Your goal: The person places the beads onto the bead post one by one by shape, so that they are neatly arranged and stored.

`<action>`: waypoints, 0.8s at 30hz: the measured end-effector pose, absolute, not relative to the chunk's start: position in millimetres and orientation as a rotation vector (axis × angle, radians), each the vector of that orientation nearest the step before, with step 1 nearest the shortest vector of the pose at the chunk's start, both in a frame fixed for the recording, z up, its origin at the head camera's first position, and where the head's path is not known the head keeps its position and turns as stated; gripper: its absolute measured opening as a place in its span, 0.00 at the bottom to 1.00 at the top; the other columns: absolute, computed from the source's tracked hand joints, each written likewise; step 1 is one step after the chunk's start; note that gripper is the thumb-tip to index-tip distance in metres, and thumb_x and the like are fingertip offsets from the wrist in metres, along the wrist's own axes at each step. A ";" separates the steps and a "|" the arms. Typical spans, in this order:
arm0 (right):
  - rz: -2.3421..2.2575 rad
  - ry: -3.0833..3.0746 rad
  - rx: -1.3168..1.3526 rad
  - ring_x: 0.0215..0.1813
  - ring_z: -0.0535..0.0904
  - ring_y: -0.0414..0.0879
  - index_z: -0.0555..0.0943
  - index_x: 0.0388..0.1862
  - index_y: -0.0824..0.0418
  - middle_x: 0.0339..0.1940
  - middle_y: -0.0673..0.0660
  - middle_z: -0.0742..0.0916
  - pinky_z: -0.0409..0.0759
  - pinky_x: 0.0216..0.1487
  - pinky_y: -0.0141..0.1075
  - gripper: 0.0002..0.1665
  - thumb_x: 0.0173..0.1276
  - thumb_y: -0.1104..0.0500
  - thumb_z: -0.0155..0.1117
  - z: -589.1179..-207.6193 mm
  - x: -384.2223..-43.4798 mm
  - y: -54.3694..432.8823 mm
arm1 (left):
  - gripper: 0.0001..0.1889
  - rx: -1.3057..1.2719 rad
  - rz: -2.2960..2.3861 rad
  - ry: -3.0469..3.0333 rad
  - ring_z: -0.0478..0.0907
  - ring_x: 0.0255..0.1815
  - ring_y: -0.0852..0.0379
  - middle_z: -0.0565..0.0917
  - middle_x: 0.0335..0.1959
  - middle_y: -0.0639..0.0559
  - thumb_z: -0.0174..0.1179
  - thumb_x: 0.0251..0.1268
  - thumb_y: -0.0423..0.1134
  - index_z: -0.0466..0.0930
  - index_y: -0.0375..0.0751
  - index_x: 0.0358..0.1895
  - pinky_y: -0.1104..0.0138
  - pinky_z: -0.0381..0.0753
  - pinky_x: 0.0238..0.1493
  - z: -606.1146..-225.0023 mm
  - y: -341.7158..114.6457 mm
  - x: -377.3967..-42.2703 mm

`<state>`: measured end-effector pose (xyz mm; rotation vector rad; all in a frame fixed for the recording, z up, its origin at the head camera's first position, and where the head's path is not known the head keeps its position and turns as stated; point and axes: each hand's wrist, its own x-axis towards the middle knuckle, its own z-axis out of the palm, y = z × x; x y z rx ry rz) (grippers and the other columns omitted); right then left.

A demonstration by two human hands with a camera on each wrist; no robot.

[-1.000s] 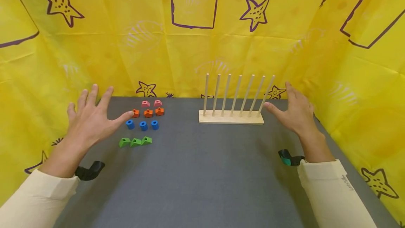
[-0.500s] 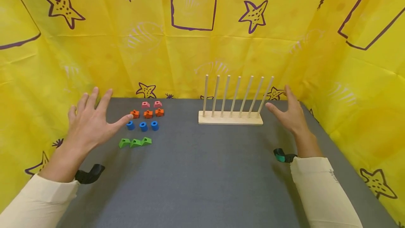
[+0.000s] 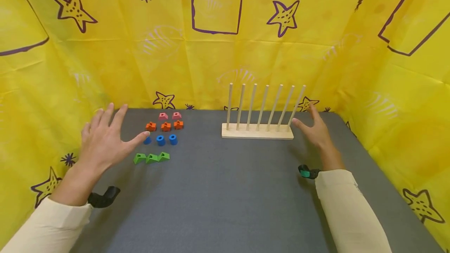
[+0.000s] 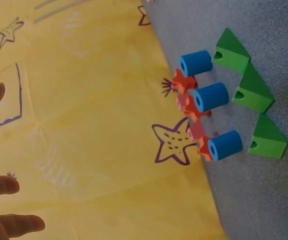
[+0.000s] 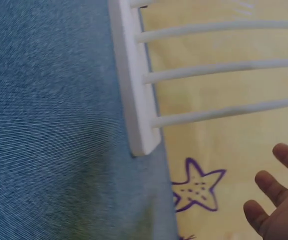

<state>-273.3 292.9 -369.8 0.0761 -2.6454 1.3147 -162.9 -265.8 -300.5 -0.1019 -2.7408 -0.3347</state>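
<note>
My left hand (image 3: 107, 143) hovers with fingers spread beside the coloured beads and holds nothing; its thumb partly covers one blue bead in the head view. The beads lie in rows: pink blocks (image 3: 163, 116) at the back, orange star-shaped beads (image 3: 166, 127), blue cylinders (image 4: 211, 97), and green triangular beads (image 4: 254, 90) at the front. At the right stands a wooden rack (image 3: 257, 133) with several upright pegs (image 3: 261, 106). My right hand (image 3: 316, 132) is held just right of it, fingers apart and nothing in them. In the right wrist view its fingers (image 5: 273, 187) show clear of the pegs.
Everything lies on a dark grey cloth-covered table (image 3: 211, 198). Yellow patterned cloth (image 3: 211, 61) hangs behind it and along both sides. A dark band (image 3: 104, 197) shows by the left wrist, and another (image 3: 308, 171) by the right wrist.
My right hand has drifted left and slightly down, nearer the rack. My left hand has lowered a little, its thumb now over a blue bead. The beads and rack stay put.
</note>
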 end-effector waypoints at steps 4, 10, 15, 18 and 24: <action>1.368 -2.672 0.067 0.74 0.48 0.66 0.38 0.80 0.43 0.77 0.61 0.55 0.49 0.63 0.69 0.56 0.66 0.37 0.62 -381.0 -282.4 293.3 | 0.51 -0.095 -0.341 -2.735 0.45 0.70 0.27 0.49 0.74 0.30 0.55 0.59 0.68 0.46 0.43 0.77 0.29 0.43 0.58 -306.8 -266.7 -162.5; 1.366 -2.734 0.069 0.73 0.50 0.66 0.42 0.80 0.49 0.77 0.61 0.55 0.53 0.62 0.68 0.56 0.65 0.34 0.60 -398.3 -293.8 293.6 | 0.50 -0.084 -0.374 -2.741 0.44 0.71 0.27 0.48 0.74 0.31 0.55 0.60 0.67 0.47 0.42 0.77 0.29 0.44 0.58 -314.1 -266.7 -161.9; 1.433 -2.721 0.080 0.73 0.49 0.67 0.44 0.80 0.52 0.77 0.62 0.55 0.53 0.62 0.68 0.54 0.66 0.36 0.60 -409.3 -299.1 294.4 | 0.49 -0.076 -0.401 -2.743 0.44 0.71 0.28 0.48 0.74 0.31 0.55 0.61 0.67 0.47 0.43 0.77 0.29 0.42 0.58 -316.5 -266.0 -162.2; 1.476 -2.713 0.079 0.74 0.48 0.67 0.46 0.80 0.52 0.77 0.62 0.56 0.53 0.63 0.68 0.52 0.67 0.39 0.61 -414.8 -301.4 294.6 | 0.49 -0.073 -0.411 -2.749 0.44 0.71 0.28 0.49 0.74 0.31 0.55 0.61 0.66 0.46 0.42 0.77 0.29 0.41 0.59 -318.5 -265.8 -162.4; 1.506 -2.727 0.083 0.73 0.49 0.67 0.49 0.79 0.52 0.76 0.64 0.57 0.52 0.63 0.67 0.51 0.66 0.39 0.62 -425.5 -304.0 296.2 | 0.49 -0.085 -0.435 -2.753 0.45 0.71 0.28 0.48 0.75 0.32 0.56 0.61 0.66 0.46 0.42 0.77 0.29 0.42 0.58 -323.7 -266.0 -163.3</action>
